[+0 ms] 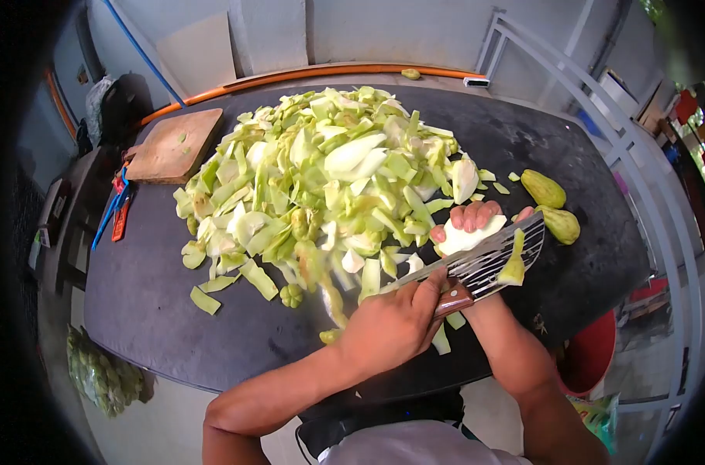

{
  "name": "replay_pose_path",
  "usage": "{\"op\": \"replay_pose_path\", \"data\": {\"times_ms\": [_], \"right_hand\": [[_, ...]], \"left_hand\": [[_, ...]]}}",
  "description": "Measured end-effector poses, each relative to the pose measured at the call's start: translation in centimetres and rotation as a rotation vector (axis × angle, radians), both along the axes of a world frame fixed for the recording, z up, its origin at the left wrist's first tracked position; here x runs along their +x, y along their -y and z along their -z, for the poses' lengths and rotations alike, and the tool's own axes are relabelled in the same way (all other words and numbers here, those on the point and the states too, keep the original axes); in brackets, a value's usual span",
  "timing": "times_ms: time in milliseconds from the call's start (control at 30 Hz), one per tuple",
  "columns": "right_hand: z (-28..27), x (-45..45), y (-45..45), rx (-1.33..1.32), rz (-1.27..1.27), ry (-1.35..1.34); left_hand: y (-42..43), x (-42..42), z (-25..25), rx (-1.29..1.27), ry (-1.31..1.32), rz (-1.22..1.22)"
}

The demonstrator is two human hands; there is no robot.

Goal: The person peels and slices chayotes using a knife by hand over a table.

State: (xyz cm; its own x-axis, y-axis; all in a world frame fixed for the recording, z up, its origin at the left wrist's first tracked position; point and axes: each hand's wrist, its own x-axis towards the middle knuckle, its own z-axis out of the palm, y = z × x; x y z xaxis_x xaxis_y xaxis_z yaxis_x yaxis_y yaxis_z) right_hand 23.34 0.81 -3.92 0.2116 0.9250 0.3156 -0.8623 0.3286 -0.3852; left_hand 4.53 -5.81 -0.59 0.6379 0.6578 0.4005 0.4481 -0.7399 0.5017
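Observation:
My left hand point(391, 319) is closed around the wooden handle point(455, 300) of a wide slotted knife point(488, 262). The blade slants up to the right, across my right hand. A strip of green peel point(513, 262) clings to its face. In my right hand point(476, 215), the fingers curl over a pale, peeled chayote point(470, 235); the blade hides part of it. Beside my hands rises a large heap of chayote peelings and pale pieces point(321, 170). Two unpeeled yellow-green chayotes point(544, 188) lie to the right.
A wooden chopping board point(175, 146) lies at the dark table's point(166, 310) left end, near an orange-handled tool point(120, 219). Below the right edge stands a red bucket point(592, 353). A bag of greenish produce point(103, 370) sits on the floor at left. Metal railing point(639, 170) runs along the right.

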Motion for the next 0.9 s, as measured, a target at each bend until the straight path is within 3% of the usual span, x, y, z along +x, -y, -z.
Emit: {"op": "replay_pose_path", "data": {"times_ms": [133,267,367,400,500,600,633,667,700,767,800,900], "right_hand": [[0.3,-0.3,-0.2,0.068,0.101,0.061],[-1.0,-1.3,0.8,-0.152,-0.188,-0.070],[-0.7,-1.5,0.9,0.001,-0.037,0.105],[-0.3,-1.8,0.9,0.022,0.136,0.196],[1.0,-2.2,0.8,-0.008,0.380,0.613],[2.0,-1.1,-0.5,-0.233,0.256,0.558],[1.1,-1.6,-0.6,-0.375,0.165,0.330],[0.1,-2.2,-0.6,-0.438,0.307,0.391],[-1.5,-1.9,-0.6,-0.420,0.033,0.222],[-3.4,-1.0,0.6,-0.521,-0.216,0.259],[-4.9,-1.2,1.0,-0.599,-0.221,0.257],[-4.6,3.5,1.4,-0.417,-0.445,0.260]], "left_hand": [[-0.1,0.1,-0.2,-0.033,-0.008,-0.010],[-0.6,0.4,0.6,-0.023,0.021,-0.057],[-0.4,0.4,0.2,-0.074,0.038,-0.049],[-0.4,0.4,0.2,-0.057,0.039,-0.060],[-0.7,0.5,0.4,0.015,0.001,-0.117],[-2.1,-0.2,0.8,0.075,-0.101,-0.198],[-2.5,-0.4,0.5,0.061,-0.049,-0.233],[-2.9,-0.6,0.4,0.048,0.003,-0.269],[-3.3,-0.9,0.2,0.036,0.055,-0.303],[-4.3,-1.5,0.2,-0.106,0.151,-0.374],[-4.7,-2.2,0.2,-0.147,0.237,-0.368],[-5.5,-3.9,0.2,-0.315,0.393,-0.414]]}}
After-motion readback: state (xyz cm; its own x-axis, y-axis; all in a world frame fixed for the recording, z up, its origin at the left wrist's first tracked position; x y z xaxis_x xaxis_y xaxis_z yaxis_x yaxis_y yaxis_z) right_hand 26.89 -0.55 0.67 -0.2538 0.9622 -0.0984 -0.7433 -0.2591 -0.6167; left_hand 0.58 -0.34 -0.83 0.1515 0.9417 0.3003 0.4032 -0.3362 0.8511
